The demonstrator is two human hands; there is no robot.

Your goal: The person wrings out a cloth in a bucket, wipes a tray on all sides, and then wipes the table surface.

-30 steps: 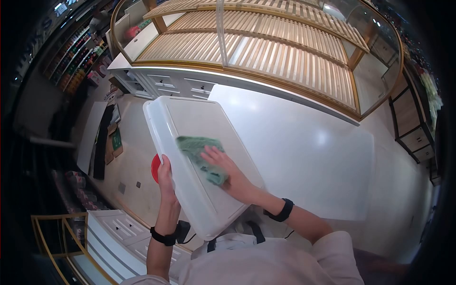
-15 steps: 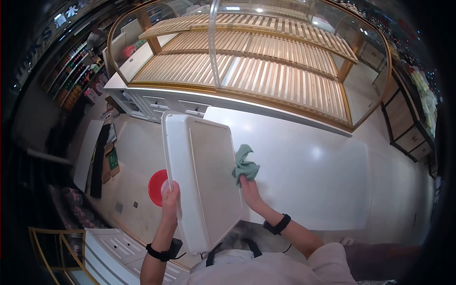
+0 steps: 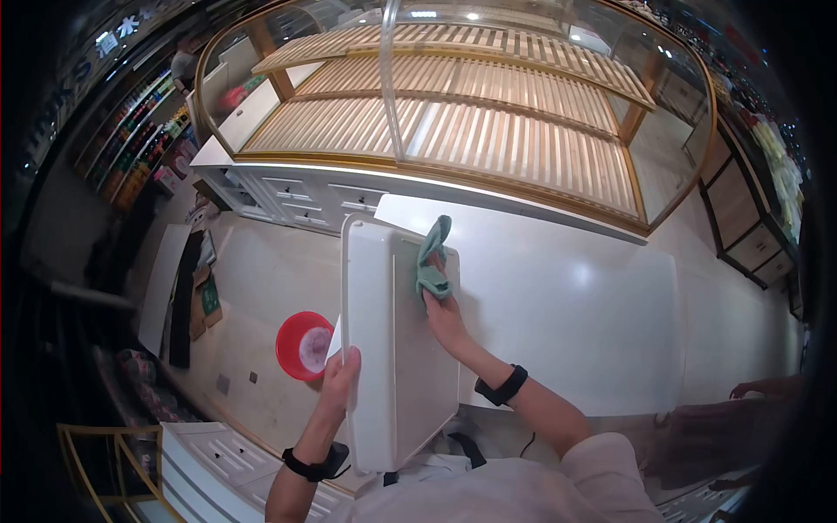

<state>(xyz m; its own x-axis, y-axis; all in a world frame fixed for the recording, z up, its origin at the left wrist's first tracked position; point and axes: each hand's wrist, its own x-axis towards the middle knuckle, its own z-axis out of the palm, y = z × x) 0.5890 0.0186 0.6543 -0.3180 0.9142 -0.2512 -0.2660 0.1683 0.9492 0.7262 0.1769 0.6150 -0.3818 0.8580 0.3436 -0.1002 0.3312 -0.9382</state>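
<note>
A white plastic tub [image 3: 375,349] is tilted up on its side in front of me, its underside turned toward the right. My left hand [image 3: 340,379] grips the rim at its left edge, thumb in view and the other fingers hidden behind. In my right hand [image 3: 443,318] is a green cloth [image 3: 433,261], bunched up and held against the upper part of the tub's underside. Just right of the tub is a white tabletop [image 3: 567,322].
A red bucket [image 3: 292,336] with foamy liquid stands on the floor at left. Beyond the table is a glass display case [image 3: 514,113] with slatted wooden shelves. Cardboard pieces [image 3: 207,301] lie at far left. Another person's hand [image 3: 754,388] shows at the right edge.
My right hand has moved up and left with the cloth, onto the tub's underside. The tub has shifted right and turned with my left hand, uncovering more of the red bucket.
</note>
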